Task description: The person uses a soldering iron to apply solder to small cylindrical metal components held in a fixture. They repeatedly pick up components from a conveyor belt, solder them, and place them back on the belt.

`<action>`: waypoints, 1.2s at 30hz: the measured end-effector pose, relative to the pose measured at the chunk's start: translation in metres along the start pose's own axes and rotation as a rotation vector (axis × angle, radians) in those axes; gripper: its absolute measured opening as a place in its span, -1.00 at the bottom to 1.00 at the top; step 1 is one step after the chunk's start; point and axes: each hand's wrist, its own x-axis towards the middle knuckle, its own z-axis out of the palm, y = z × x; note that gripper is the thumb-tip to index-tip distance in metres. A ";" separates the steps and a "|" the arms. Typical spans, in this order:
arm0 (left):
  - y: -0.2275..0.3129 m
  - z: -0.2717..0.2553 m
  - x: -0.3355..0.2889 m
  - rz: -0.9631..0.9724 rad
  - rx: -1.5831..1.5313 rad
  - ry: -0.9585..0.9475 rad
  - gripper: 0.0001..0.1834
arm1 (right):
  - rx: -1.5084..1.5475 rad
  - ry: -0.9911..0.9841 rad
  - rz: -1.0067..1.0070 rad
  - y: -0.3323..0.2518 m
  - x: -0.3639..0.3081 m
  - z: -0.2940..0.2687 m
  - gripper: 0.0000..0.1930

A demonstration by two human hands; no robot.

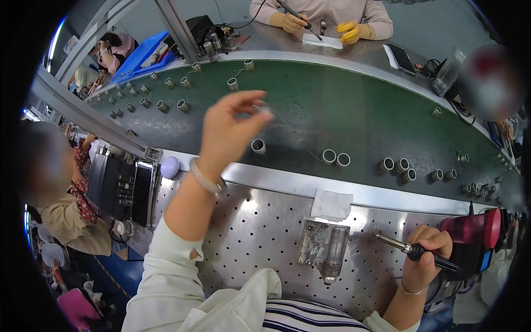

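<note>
My left hand point(232, 127) is stretched out over the green conveyor belt point(310, 116), thumb and fingertips pinched together. Something pale and blurred shows at the fingertips, too smeared to name. Below that hand, a small metal cylinder point(258, 146) with a ring-like open top stands on the belt. A soldering iron point(412, 249) with a black handle is gripped in my right hand point(426, 257), its metal tip pointing left over the perforated metal bench. Left of the tip lies a worn metal block fixture point(323, 249) holding a cylindrical part, with a folded white cloth point(332, 205) just behind it.
Several more metal cylinders point(401, 165) stand along the belt, some with thin wires. A metal rail point(298, 189) divides belt from bench. A purple ball point(170, 167) and a black device point(119, 185) are at left, a red-and-black unit point(470, 229) at right. Co-workers sit across and at left.
</note>
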 end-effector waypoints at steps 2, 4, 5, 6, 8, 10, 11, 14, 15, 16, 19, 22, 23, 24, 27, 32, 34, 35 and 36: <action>-0.024 -0.044 0.019 0.167 0.526 0.173 -0.70 | 0.030 -0.035 0.016 0.000 0.002 0.002 -0.69; -0.053 -0.084 0.031 0.110 0.725 0.281 -0.71 | 0.049 -0.072 0.041 0.002 0.003 0.003 -0.69; -0.060 -0.098 0.034 0.013 0.797 0.259 -0.68 | 0.042 -0.085 0.031 0.001 0.001 0.007 -0.70; -0.063 -0.104 0.036 -0.084 0.876 0.241 -0.66 | 0.039 -0.087 0.037 0.000 0.002 0.007 -0.70; -0.064 -0.102 0.034 0.037 1.005 0.268 -0.64 | 0.031 -0.089 0.049 -0.002 0.001 0.005 -0.72; -0.059 -0.090 0.027 0.174 1.021 0.263 -0.60 | 0.050 -0.097 0.050 -0.002 0.003 0.004 -0.74; -0.039 -0.064 0.020 0.243 0.957 0.234 -0.57 | 0.040 -0.087 0.055 -0.001 0.003 0.004 -0.75; 0.010 -0.001 -0.008 0.439 0.739 -0.033 -0.48 | 0.049 -0.100 0.070 0.003 0.002 0.001 -0.77; 0.015 0.018 -0.018 0.440 0.712 -0.131 -0.48 | 0.051 -0.111 0.078 0.005 0.002 -0.001 -0.77; 0.019 0.035 -0.026 0.447 0.678 -0.228 -0.48 | 0.049 -0.122 0.080 0.004 0.001 -0.002 -0.78; 0.015 0.070 -0.033 0.289 0.542 -0.292 -0.60 | 0.069 -0.110 0.098 0.004 -0.001 -0.003 -0.79; 0.003 0.073 -0.025 0.127 0.449 -0.434 -0.67 | 0.096 -0.119 0.112 0.001 0.000 -0.003 -0.79; 0.010 0.072 -0.025 0.120 0.437 -0.413 -0.74 | 0.098 -0.121 0.111 0.001 0.000 -0.003 -0.79; 0.018 0.068 -0.026 0.090 0.396 -0.439 -0.75 | 0.101 -0.121 0.110 0.000 0.000 -0.003 -0.79; 0.041 0.052 -0.036 -0.266 0.086 -0.620 -0.79 | 0.117 -0.096 0.101 -0.001 0.000 -0.001 -0.78; 0.056 0.054 -0.051 -0.596 -0.448 -0.962 -0.77 | 0.110 -0.104 0.119 0.000 -0.002 -0.002 -0.78; 0.058 0.057 -0.052 -0.629 -0.468 -1.001 -0.76 | 0.109 -0.110 0.114 0.000 -0.002 0.000 -0.78; 0.057 0.059 -0.052 -0.650 -0.475 -1.022 -0.76 | 0.105 -0.112 0.116 0.000 -0.002 0.000 -0.78; 0.056 0.060 -0.051 -0.671 -0.483 -1.042 -0.76 | 0.102 -0.114 0.119 0.001 -0.002 0.000 -0.78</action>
